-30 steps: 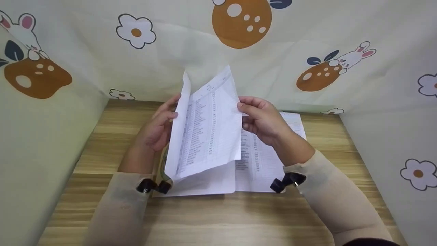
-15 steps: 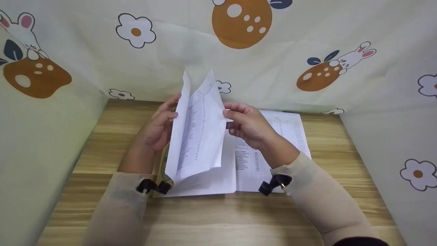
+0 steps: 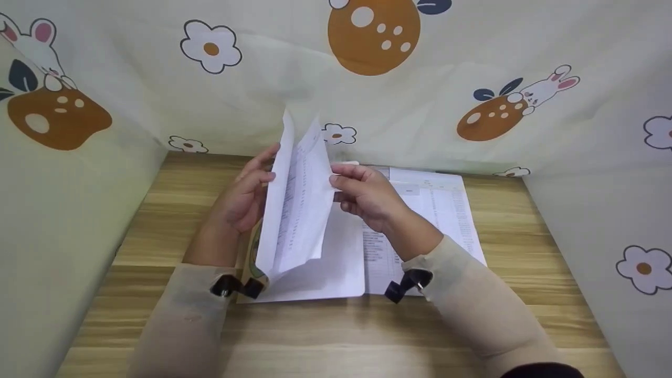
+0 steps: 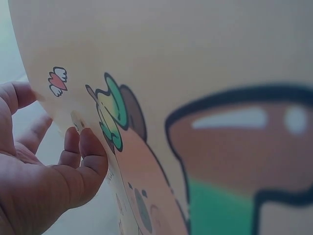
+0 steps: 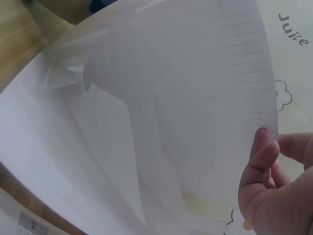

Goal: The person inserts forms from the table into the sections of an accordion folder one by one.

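Note:
A notebook (image 3: 344, 273) with white pages lies open on the table, its left part raised. Its beige cover (image 4: 230, 54) bears cartoon drawings, which fill the left wrist view. My left hand (image 3: 244, 197) grips the raised left side at its outer edge. My right hand (image 3: 367, 197) pinches the right edge of a raised sheet (image 3: 304, 210) printed with columns of small text. From the right wrist, that sheet's pale underside (image 5: 186, 98) shows curved, with inner page edges below it. Partly under my right forearm lies another printed sheet (image 3: 436, 210).
The wood-grain table (image 3: 315, 341) runs up to a cream cloth backdrop (image 3: 273, 68) with orange fruit, rabbits and flowers. Cloth also stands along both sides. Each wrist carries a small black camera mount (image 3: 415, 281).
My right hand has moved left with the sheet's edge, so the sheet stands steeper and closer to the left side. More of the printed sheet underneath shows. My left hand stays put.

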The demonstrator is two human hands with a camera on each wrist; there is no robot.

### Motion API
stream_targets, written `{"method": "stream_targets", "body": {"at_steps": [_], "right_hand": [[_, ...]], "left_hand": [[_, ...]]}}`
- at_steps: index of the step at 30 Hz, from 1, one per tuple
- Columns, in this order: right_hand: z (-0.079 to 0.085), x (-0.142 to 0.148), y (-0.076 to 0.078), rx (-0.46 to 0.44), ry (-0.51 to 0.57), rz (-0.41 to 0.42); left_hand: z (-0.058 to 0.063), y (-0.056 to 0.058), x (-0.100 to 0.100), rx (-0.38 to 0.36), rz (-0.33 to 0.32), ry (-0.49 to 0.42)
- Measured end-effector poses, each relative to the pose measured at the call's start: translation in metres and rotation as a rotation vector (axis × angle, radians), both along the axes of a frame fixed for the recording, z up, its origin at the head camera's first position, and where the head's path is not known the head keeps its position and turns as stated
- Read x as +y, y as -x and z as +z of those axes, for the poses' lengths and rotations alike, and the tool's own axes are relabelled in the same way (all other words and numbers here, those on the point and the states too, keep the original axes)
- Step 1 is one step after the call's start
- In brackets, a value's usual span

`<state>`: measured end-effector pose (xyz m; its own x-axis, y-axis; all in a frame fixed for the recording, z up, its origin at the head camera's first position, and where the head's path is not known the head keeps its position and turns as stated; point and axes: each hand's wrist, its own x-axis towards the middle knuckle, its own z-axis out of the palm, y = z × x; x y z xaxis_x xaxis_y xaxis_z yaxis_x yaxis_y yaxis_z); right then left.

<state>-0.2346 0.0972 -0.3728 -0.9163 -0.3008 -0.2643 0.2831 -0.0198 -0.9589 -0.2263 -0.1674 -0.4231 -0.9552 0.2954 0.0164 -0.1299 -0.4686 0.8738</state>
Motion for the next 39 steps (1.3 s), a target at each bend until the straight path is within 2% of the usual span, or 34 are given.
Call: {"method": "stream_targets", "body": {"at_steps": [11,19,27,33,39], "right_hand": [[-0.011,-0.009,0.000,-0.008,-0.033,0.000],[-0.013,-0.015,0.000,0.009,-0.073,-0.009],[-0.015,-0.018,0.002,0.020,-0.074,-0.026],[-0.017,-0.013,0.004,0.020,-0.067,-0.022],[-0.016,0.005,0.003,0.034,-0.031,-0.033]], "left_hand": [[0.000,0.001,0.001,-0.004,0.006,-0.013],[-0.001,0.000,0.002,0.001,0.014,0.016],[-0.001,0.001,0.005,0.010,0.017,-0.017],[0.000,0.001,0.004,0.003,0.025,-0.012],[0.000,0.000,0.002,0.003,0.022,-0.008]]}}
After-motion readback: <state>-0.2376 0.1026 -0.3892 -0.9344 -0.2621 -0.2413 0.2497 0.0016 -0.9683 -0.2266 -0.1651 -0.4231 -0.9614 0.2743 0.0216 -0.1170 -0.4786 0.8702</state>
